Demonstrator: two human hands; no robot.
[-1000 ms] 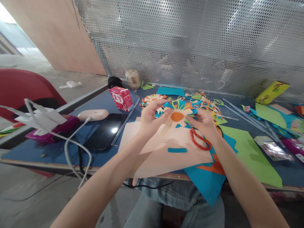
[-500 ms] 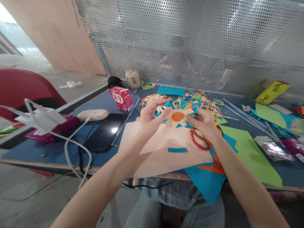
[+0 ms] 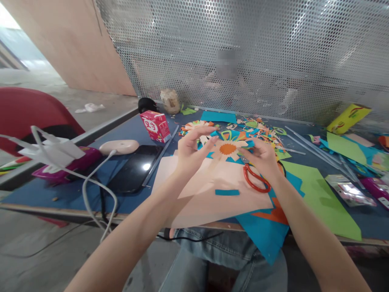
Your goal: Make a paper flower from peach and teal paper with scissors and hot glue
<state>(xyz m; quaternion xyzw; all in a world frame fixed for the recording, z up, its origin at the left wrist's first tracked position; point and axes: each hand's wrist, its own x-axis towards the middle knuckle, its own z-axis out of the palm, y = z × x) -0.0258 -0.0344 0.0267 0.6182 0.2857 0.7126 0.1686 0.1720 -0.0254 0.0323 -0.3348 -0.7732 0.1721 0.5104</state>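
A paper flower (image 3: 227,149) with an orange centre, pale peach petals and blue and green loops behind is held up between my hands. My left hand (image 3: 193,148) has its thumb and index finger at a blue petal on the upper left. On the right side, my right hand (image 3: 261,158) pinches the flower's edge. Red-handled scissors (image 3: 258,187) lie just below my right hand, their blades partly hidden. Under the flower is a large pale peach sheet (image 3: 194,207), with a small blue paper strip (image 3: 227,192) on it.
Paper scraps (image 3: 258,129) and another paper flower (image 3: 196,125) lie behind my hands. To the left are a pink carton (image 3: 155,126), a black phone (image 3: 135,168) and white cables (image 3: 114,202). Green paper (image 3: 325,202) lies right. A perforated metal panel (image 3: 258,52) closes off the back.
The flower has tipped slightly, so its orange centre looks a little flatter. Both hands stay in nearly the same place on it.
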